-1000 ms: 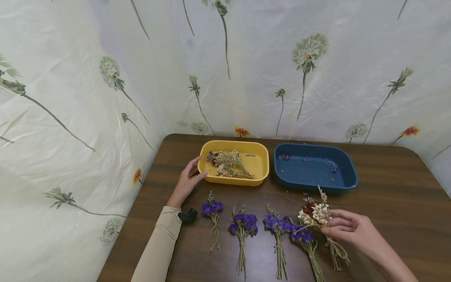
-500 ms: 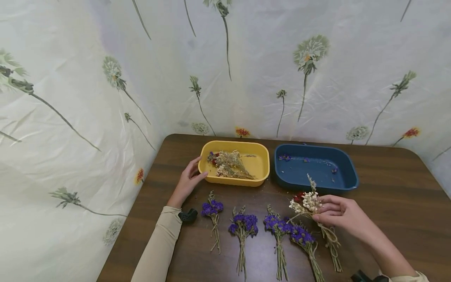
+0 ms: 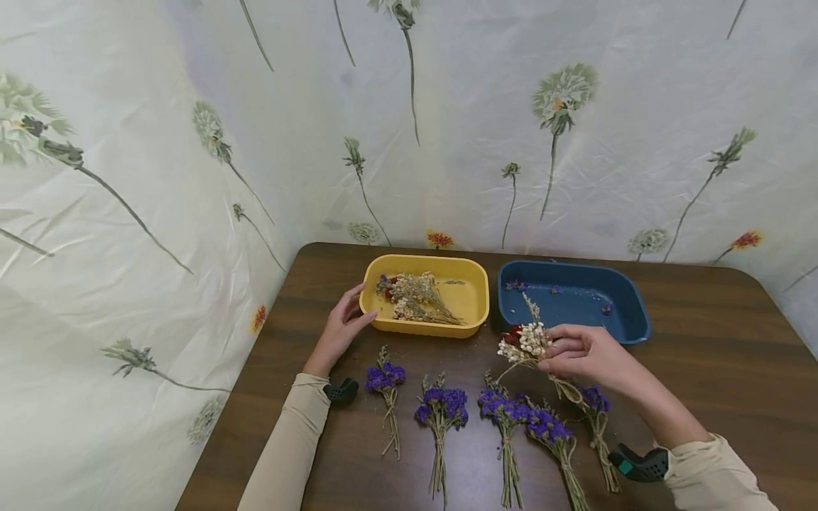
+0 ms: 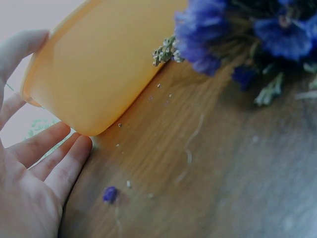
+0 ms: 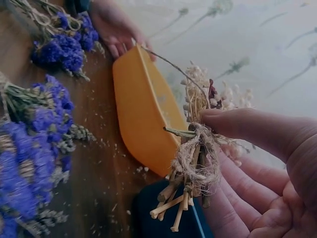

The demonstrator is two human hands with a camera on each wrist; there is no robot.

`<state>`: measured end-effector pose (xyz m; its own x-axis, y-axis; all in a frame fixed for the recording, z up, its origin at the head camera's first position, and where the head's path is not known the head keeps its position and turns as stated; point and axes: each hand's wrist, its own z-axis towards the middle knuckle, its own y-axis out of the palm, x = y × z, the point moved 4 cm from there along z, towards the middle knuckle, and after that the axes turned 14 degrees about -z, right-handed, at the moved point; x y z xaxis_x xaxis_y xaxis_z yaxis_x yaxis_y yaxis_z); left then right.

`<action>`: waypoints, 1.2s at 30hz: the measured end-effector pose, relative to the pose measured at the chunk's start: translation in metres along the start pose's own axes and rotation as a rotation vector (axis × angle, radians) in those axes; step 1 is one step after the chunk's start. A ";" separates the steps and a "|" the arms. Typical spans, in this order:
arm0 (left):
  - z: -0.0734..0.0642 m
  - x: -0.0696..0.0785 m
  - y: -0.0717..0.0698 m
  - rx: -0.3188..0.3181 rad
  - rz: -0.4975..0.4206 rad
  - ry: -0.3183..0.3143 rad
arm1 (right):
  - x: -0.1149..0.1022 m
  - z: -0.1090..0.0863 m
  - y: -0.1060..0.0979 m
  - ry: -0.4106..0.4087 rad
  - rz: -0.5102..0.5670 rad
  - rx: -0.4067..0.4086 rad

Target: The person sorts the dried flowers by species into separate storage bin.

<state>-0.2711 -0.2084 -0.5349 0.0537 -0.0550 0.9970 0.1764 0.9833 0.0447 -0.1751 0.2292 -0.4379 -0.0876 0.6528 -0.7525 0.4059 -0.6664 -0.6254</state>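
My right hand pinches a small dried bouquet of white and dark red flowers between thumb and fingers. In the right wrist view, twine binds its cut stems. The bouquet is held in front of the near edge of the blue tray. At the left end of the yellow tray, my left hand rests with thumb and fingers about the corner. The left wrist view shows fairly straight fingers touching the tray's side. Dried white and red bouquets lie inside the yellow tray.
Several tied bunches of purple dried flowers lie in a row along the front of the brown table. One purple bunch lies below my right hand. Loose petals are scattered in the blue tray. A flower-printed cloth hangs behind.
My right hand has carried the white and red bouquet leftward and away from me, uncovering the purple bunch at the right. The left hand has stayed at the yellow tray.
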 end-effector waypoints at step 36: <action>0.000 -0.001 -0.003 -0.004 0.013 0.011 | -0.050 0.139 0.007 0.031 -0.005 -0.126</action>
<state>-0.2718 -0.2108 -0.5359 0.0671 -0.0443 0.9968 0.1800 0.9832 0.0316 -0.2945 0.1417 -0.4331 -0.0624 0.6677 -0.7418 0.5167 -0.6143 -0.5964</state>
